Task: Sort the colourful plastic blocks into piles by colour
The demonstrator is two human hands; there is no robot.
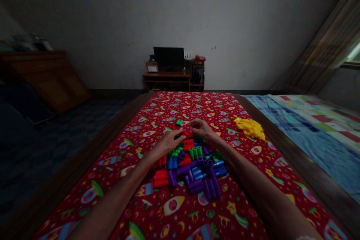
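Note:
Over the far side of a pile of coloured plastic tube blocks, my left hand [172,140] and my right hand [201,128] come close together. Between their fingertips is a red tube block [188,132], and the fingers of both hands are closed on it. The pile below holds purple tube blocks [194,185], blue tube blocks [219,168], green tube blocks [195,153] and more red tube blocks [161,178], lying at mixed angles. My forearms reach in from both sides of the pile. A separate green tube block [179,122] lies just beyond my hands.
A heap of yellow blocks [249,128] sits at the right on the red patterned cloth [174,210]. Dark wooden edges border the cloth. A patterned blue sheet [270,120] lies further right. At the back wall stands a desk [167,76] with a monitor [169,58].

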